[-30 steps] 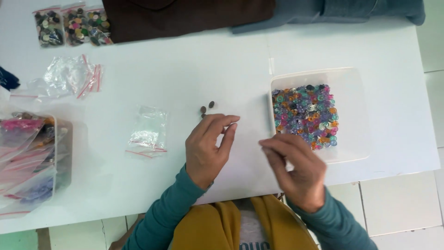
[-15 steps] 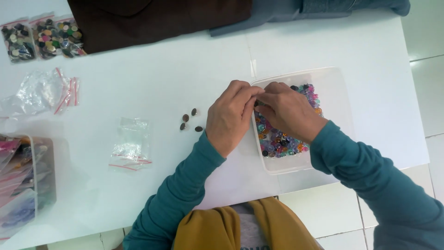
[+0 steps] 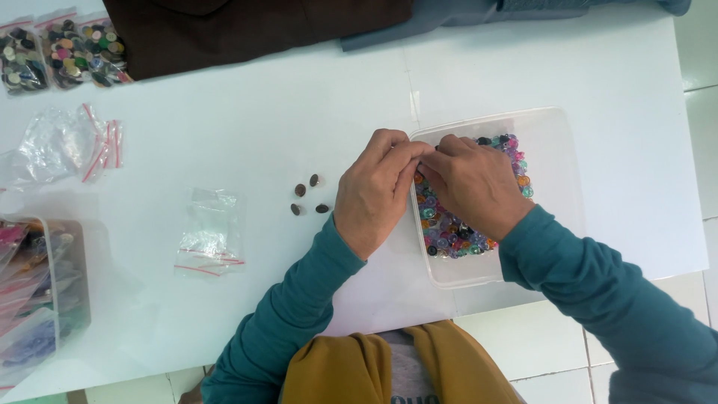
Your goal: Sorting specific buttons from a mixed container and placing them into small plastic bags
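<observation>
Since a moment ago: both hands stay together at the tub's left rim, barely shifted.
Fingers: left hand [image 3: 374, 196] and right hand [image 3: 473, 183] meet fingertip to fingertip, pinched narrow; what they pinch is hidden.
Tub: clear plastic tub [image 3: 557, 150], right of centre, holds colourful beads [image 3: 449, 228].
Nearby: four dark beads [image 3: 308, 196] lie just left of the left hand.
Further left: small clear bag [image 3: 209, 232].

Beads [image 3: 449, 232] in tub [image 3: 557, 150] (right); four pieces [image 3: 308, 196], seemingly buttons, left.
</observation>
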